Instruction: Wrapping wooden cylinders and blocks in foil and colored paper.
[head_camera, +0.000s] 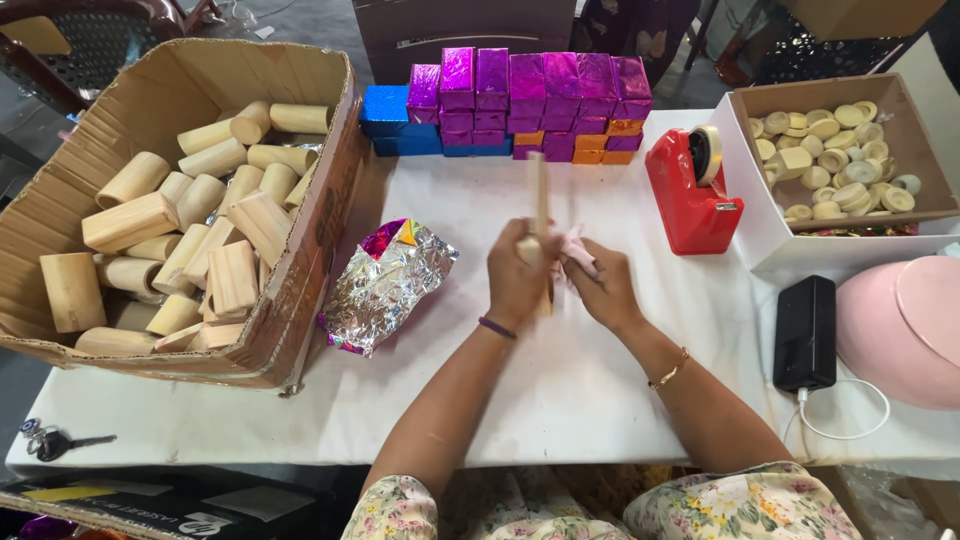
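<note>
- Left hand: closed around a wooden stick held upright over the middle of the counter; purple band at the wrist.
- Right hand: fingers pinched on a scrap of pink foil, pressed against the stick and the left hand; thin bracelet at the wrist.
- Crumpled bundle of silver foil sheets: lay on the counter just left of the hands, pink and orange edges showing.
- Large cardboard box: stood at far left, piled with plain wooden blocks, cylinders and squared pieces mixed.
- Wrapped blocks: stacked in rows along the far edge, mostly magenta, some blue at left, a few orange at the bottom.
- Red tape dispenser: stood right of the hands, near a white box.
- White box: filled with small round wooden discs.
- Black power bank: lay at right with white cable, beside a pink bowl.
- Keys: at the near left corner.
</note>
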